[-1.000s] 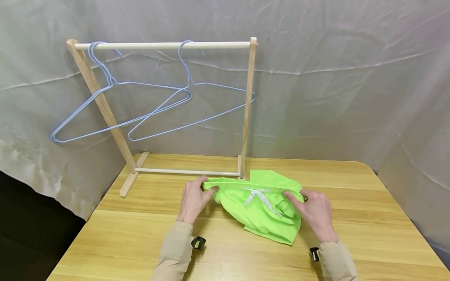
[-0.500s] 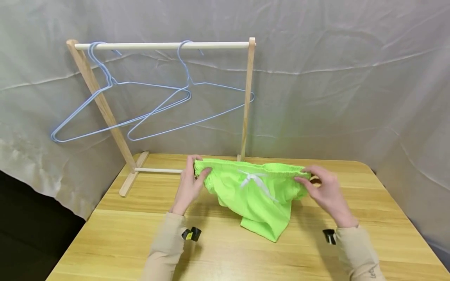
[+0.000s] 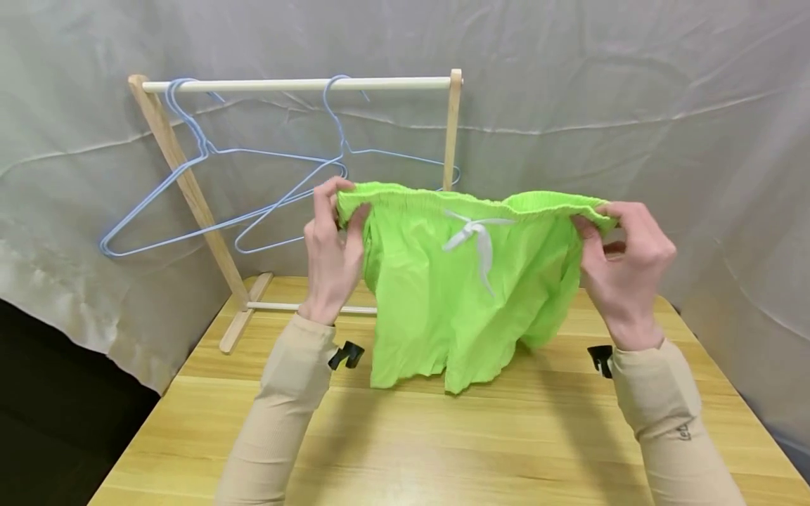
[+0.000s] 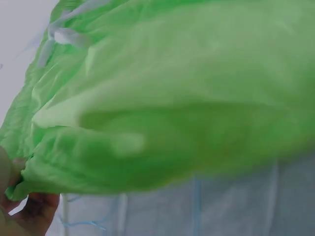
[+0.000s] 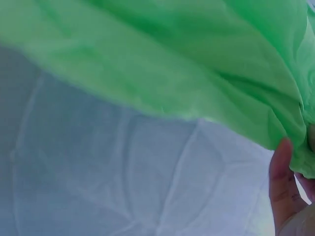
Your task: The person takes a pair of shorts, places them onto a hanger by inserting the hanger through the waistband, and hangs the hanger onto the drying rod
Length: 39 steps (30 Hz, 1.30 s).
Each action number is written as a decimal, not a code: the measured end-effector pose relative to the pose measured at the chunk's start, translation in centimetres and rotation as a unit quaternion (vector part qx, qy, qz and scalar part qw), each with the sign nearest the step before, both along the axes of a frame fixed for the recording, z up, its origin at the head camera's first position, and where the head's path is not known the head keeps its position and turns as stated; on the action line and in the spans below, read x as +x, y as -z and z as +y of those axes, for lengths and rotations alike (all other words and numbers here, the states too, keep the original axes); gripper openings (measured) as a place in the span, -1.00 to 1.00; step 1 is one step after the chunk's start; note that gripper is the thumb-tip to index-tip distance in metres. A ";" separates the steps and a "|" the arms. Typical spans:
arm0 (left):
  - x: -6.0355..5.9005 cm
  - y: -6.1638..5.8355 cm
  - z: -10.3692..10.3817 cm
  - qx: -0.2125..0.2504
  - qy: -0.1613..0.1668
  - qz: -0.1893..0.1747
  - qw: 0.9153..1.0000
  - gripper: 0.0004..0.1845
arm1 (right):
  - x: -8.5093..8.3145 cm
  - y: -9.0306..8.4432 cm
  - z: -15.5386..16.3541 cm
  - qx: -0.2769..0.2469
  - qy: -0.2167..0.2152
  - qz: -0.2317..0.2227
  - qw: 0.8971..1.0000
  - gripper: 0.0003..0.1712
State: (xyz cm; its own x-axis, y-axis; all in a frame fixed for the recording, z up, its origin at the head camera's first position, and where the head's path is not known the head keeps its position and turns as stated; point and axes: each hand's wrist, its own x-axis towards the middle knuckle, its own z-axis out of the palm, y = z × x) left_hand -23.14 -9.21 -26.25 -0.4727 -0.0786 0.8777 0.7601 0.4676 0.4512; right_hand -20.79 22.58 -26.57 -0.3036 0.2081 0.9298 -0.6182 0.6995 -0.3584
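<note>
Bright green shorts (image 3: 418, 281) with a gathered elastic waistband and a white drawstring bow (image 3: 474, 232) hang upright above the table. My left hand (image 3: 332, 253) pinches the left end of the waistband, thumb in front. At the other end, my right hand (image 3: 626, 267) pinches the waistband between thumb and fingers. Both wrist views are mostly filled by the green cloth; the left hand (image 4: 29, 211) shows at the lower left of one, the right hand (image 5: 290, 191) at the lower right of the other.
Behind and left stands a wooden rack (image 3: 190, 190) with a white top rail (image 3: 272, 85). Several blue wire hangers (image 3: 158, 186) hang from it, partly hidden by the shorts. Below is a wooden table (image 3: 405, 443); grey cloth (image 3: 601, 105) drapes behind.
Both hands have lifted the shorts from the table, moving up and farther apart. The waistband is stretched wider and the legs have unfolded downward.
</note>
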 end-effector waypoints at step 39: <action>2.4 15.9 -2.8 -0.117 0.007 -0.387 0.915 -0.79 | 1.6 16.4 0.1 0.024 -0.145 -0.237 0.960 -0.74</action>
